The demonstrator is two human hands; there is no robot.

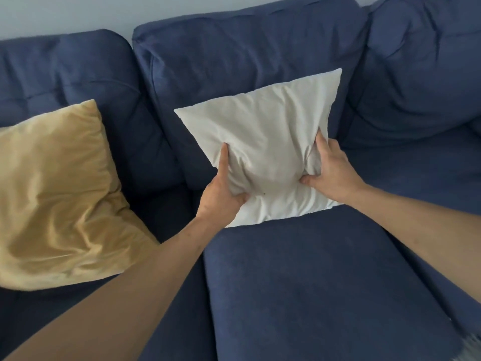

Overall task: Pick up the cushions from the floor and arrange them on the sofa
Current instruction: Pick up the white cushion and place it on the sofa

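Nearest to my view, both bare forearms reach forward over the dark blue fabric sofa (325,282), crossing its middle seat cushion. I note the left hand (221,190) grasping the lower left edge of the square white fabric cushion (263,142): the thumb presses into the front face and the index finger lies extended up along the side edge. The right hand (329,165) grasps the lower right part of the same cushion, thumb dug into the front face, fingers wrapped around the side and bunching the cloth into creases. The white cushion stands propped on the middle seat, its lower edge touching the seat and its back leaning on the middle backrest, tilted so that its upper right corner sits highest. To the left I record a square mustard-yellow velvet cushion (57,194) resting on the left seat, leaning against the left backrest, well apart from the white one. Behind the backrests runs a pale wall (78,11)
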